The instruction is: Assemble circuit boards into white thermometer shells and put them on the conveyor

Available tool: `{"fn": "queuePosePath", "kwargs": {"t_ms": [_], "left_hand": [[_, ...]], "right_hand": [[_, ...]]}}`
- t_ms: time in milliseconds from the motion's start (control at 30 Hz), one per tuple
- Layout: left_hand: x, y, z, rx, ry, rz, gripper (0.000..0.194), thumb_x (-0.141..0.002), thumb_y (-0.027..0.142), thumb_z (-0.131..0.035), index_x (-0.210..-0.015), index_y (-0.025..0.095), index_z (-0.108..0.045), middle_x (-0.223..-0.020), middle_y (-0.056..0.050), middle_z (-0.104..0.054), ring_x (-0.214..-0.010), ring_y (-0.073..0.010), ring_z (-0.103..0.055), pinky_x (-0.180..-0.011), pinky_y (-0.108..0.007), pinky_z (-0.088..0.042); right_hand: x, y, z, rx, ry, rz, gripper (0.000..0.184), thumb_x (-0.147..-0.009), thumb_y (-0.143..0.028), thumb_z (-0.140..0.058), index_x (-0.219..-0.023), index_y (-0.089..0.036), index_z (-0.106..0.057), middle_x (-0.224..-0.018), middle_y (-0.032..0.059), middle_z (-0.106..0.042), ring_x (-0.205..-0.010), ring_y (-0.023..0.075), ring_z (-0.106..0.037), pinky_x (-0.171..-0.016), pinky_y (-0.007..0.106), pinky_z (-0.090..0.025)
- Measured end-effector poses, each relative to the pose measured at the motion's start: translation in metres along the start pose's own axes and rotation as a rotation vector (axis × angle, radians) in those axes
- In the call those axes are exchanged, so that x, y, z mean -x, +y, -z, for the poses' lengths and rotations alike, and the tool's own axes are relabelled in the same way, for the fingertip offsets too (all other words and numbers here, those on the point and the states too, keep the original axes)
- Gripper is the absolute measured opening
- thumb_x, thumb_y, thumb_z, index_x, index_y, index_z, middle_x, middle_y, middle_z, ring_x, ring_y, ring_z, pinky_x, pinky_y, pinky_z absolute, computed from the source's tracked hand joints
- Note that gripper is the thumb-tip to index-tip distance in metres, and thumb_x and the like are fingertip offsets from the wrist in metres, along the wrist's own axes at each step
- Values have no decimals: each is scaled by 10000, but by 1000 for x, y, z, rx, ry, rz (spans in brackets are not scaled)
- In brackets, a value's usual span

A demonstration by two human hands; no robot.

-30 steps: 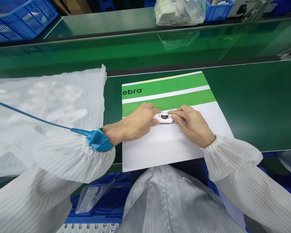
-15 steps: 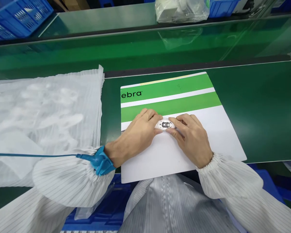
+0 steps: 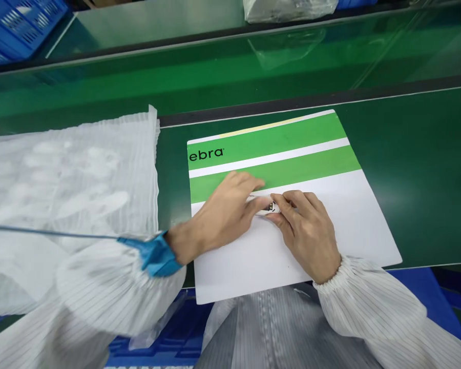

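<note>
My right hand pinches the right end of a small white oval device between thumb and fingertips. The device has a dark marked patch on its upper face, now partly covered. The thumb of my left hand lies across that face, while its fingers extend apart, above the device's far side. Both hands are over a flat board, white near me with green stripes and the letters "ebra" at the far end. A blue wrist strap with a cord encircles my left wrist.
White translucent wrapping sheets cover the green bench at left. Beyond a green panel, a blue crate stands at far left, with a clear plastic bag at the back. Blue bins are below the bench edge.
My left hand has let go of the device's left end; its thumb has moved right onto the face and its fingers have spread. The right hand keeps its pinch. The view shifted slightly.
</note>
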State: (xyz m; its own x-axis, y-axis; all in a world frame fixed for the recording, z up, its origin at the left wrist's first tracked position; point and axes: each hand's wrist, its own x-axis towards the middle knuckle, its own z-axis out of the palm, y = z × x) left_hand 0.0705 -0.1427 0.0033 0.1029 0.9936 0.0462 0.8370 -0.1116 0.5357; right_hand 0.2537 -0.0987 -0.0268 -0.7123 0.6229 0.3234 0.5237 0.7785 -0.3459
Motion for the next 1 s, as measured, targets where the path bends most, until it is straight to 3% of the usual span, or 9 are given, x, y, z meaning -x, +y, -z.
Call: {"fn": "queuePosePath", "kwargs": {"t_ms": [200,400,533,700,867,1000], "left_hand": [[-36,-3,-19,-10,125,-60,333,-1024,310,-334,-1162,110,-562,-1184,-117,-561,-1072,-227,-446,-952,-389,-426],[-31,-2,-14,-23,70,-68,259,-1011,266,-352,-1145,133,-529,-1184,-137,-529,-1043,-243,-439,-914,-433,-432],[-31,-1,-9,-31,86,-152,261,-1014,248,-294,-963,137,-525,-986,-126,-547,-923,-227,-455,-870,-424,-436],[-34,-4,-20,-54,60,-29,290,-1024,297,-293,-903,158,-516,-957,-94,-536,-883,-210,-458,-816,-388,-423],[-7,4,-6,30,-15,78,256,-993,389,-418,-930,179,-551,-955,-57,-568,-901,-213,-476,-828,-400,-418],[26,10,-3,193,-33,144,102,-945,286,-534,-976,196,-500,-979,-46,-549,-915,-200,-487,-804,-367,-438]], "right_hand": [[1,-2,0,7,33,-12,273,-942,-299,-589,-1146,-122,-629,-950,65,-639,-857,198,-519,-763,347,-432],[-1,-13,7,-84,-2,-61,255,-930,-206,-604,-1157,-93,-624,-986,87,-647,-902,200,-547,-830,341,-453],[-5,-18,14,-101,13,-69,275,-929,-181,-600,-1188,-90,-618,-1030,103,-659,-936,216,-564,-860,353,-457],[-2,-9,8,-163,10,-93,274,-898,-233,-648,-1145,-113,-646,-996,76,-680,-903,201,-587,-843,334,-490],[4,-4,5,-185,113,-124,268,-897,-326,-653,-1112,-165,-651,-1015,75,-687,-926,212,-608,-861,363,-505],[9,-5,7,-254,109,-148,206,-875,-338,-680,-1025,-201,-645,-971,58,-691,-920,220,-612,-840,370,-513]]}}
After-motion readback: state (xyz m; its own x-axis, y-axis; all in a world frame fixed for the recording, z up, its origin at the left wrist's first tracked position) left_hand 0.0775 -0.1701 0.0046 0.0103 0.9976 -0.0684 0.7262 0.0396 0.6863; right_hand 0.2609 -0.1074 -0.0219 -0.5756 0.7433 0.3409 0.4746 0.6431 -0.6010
